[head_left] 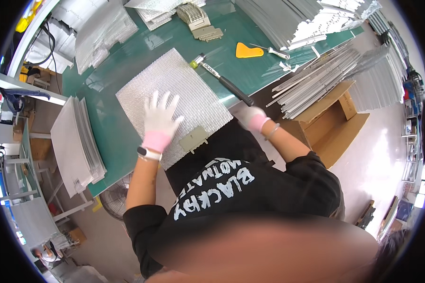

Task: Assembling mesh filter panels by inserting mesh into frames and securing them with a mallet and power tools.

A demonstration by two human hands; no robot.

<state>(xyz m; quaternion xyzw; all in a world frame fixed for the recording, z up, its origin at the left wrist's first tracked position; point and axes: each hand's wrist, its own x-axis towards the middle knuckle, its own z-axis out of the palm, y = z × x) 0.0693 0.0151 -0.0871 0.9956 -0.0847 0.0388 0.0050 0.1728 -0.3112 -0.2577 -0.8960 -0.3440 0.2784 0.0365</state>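
A silver metal mesh-patterned sheet lies on the green tabletop, its near corner reaching over the table's edge by my body. My left hand, in a white glove with a pink cuff, rests flat on it with fingers spread. A small beige-grey plastic clip plate sits at the sheet's near edge, to the right of my left wrist. My right hand, gloved alike, is beside the sheet's right corner, just below the handle end of a mallet. Its fingers are blurred, and no grip on the mallet is visible.
Behind the sheet are a row of beige plastic pieces, a yellow scraper and a screwdriver. Stacked panels stand at the left. Thin metal strips and an open cardboard box are to my right.
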